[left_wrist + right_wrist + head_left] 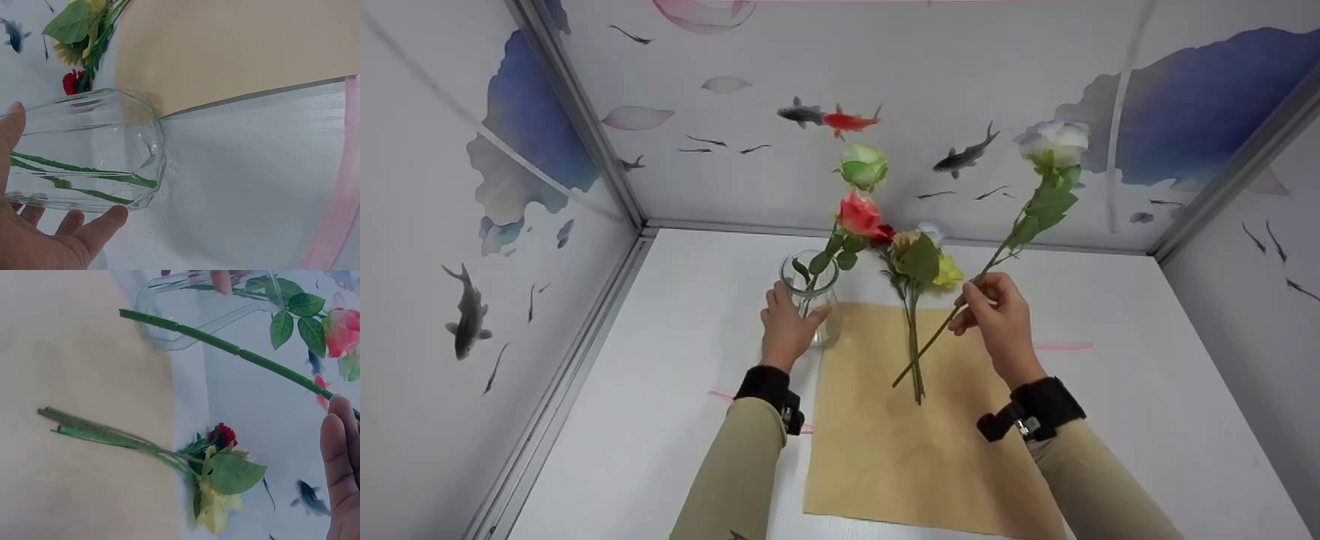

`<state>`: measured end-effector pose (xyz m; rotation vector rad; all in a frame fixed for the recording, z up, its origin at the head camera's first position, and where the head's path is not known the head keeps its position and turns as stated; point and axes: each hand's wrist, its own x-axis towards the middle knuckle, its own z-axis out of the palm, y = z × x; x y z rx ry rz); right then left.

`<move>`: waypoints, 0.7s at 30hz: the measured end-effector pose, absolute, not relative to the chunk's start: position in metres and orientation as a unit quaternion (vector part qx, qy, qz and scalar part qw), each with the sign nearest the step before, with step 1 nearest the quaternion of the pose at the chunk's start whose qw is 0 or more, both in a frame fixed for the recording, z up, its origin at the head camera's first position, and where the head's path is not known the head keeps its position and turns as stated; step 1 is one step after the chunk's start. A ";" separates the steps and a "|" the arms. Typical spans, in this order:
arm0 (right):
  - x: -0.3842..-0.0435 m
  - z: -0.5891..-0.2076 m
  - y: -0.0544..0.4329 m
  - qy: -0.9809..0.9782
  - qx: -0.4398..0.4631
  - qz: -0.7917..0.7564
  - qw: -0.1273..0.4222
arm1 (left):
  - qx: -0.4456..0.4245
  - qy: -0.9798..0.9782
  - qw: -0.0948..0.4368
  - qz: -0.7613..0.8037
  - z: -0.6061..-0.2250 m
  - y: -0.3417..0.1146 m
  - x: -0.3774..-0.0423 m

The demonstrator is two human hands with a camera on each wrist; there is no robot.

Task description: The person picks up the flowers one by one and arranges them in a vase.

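Observation:
My left hand (789, 328) holds the clear glass vase (67, 140) low on its side, thumb on one side and fingers on the other. Two green stems stand inside the glass. Above its mouth lean a coral-pink rose (859, 214) and a pale green rose (864, 166). To the right, my right hand (1001, 322) pinches the stem (242, 354) of a white flower (1056, 144) between thumb and fingers. That flower slants with its bloom up and right, its cut end down and left over the paper, clear of the vase.
Brown paper (885, 457) lies on the white table (607, 420). A bunch of flowers with yellow (946, 271) and red (226, 435) blooms rests across its far edge. Printed panels (997, 60) with fish wall in the back and sides. Pink tape (1063, 346) marks the table.

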<state>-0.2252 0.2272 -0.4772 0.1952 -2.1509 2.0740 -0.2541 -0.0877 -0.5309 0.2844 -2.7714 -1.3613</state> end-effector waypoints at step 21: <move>-0.225 -0.436 0.202 -0.697 0.121 0.698 0.108 | 0.112 -0.896 0.013 -0.430 -0.527 -0.086 -0.254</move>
